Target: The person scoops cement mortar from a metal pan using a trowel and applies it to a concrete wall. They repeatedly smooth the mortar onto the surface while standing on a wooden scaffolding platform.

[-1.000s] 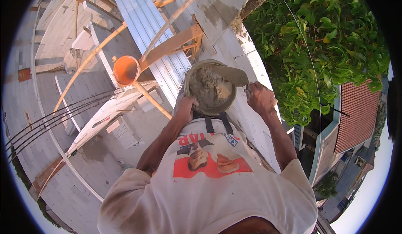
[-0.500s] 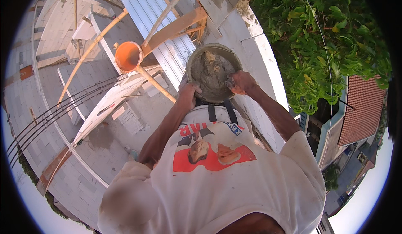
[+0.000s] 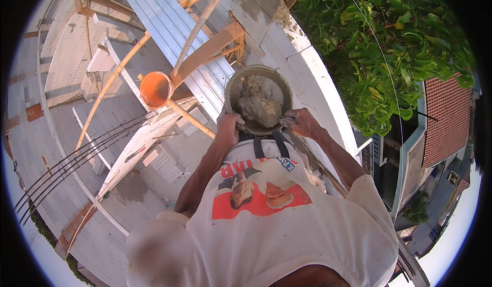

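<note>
Bucket (image 3: 285,88): your left hand (image 3: 229,127) clamps it toward eight o'clock; your right hand (image 3: 304,123), nearer the mortar (image 3: 261,107) at its ten o'clock, has curled fingers (image 3: 292,114), their hold unclear.

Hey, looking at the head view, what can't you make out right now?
In the head view:
Left hand: partly hidden behind the grey bucket.
Bucket bottom: covered by mortar.
Right hand: anything gripped is obscured by fingers and mortar.
Left sleeve: blurred patch, cause unclear.
</note>
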`<state>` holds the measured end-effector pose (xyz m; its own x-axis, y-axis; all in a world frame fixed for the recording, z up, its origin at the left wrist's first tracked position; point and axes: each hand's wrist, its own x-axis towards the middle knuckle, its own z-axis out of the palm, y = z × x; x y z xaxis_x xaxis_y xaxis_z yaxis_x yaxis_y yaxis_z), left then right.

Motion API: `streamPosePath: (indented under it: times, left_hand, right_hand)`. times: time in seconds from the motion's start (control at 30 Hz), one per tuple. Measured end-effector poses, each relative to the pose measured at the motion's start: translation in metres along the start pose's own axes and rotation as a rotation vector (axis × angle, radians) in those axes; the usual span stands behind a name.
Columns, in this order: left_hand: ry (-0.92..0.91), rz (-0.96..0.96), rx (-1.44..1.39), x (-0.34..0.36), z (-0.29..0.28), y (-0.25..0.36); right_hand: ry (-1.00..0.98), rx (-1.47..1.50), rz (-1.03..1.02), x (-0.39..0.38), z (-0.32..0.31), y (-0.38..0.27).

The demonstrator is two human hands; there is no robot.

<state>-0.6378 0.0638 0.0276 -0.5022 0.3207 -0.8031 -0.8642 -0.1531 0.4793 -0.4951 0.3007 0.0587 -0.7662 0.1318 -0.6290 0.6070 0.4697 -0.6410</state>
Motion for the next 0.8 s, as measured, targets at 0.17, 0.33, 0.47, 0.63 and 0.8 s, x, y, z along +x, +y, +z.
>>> streamPosePath:
  times: [0.17, 0.33, 0.47, 0.63, 0.8]
  left_hand:
    - [0.048, -0.064, 0.065, 0.015, -0.010, -0.005]
    - [-0.001, -0.081, 0.056, 0.022, -0.014, -0.007]
    - [-0.036, -0.060, 0.040, 0.010, 0.002, 0.007]
    - [-0.099, -0.044, 0.023, 0.018, 0.001, 0.003]
    - [-0.046, -0.063, 0.118, 0.014, 0.005, 0.012]
  right_hand:
    - [0.103, 0.090, 0.070, -0.028, -0.048, -0.031]
    - [0.316, 0.327, 0.170, -0.043, -0.123, -0.082]
    - [0.634, -0.103, -0.043, -0.002, -0.193, -0.131]
    - [1.021, -0.639, -0.241, 0.103, -0.223, -0.161]
    - [1.141, -0.556, -0.197, 0.080, -0.186, -0.131]
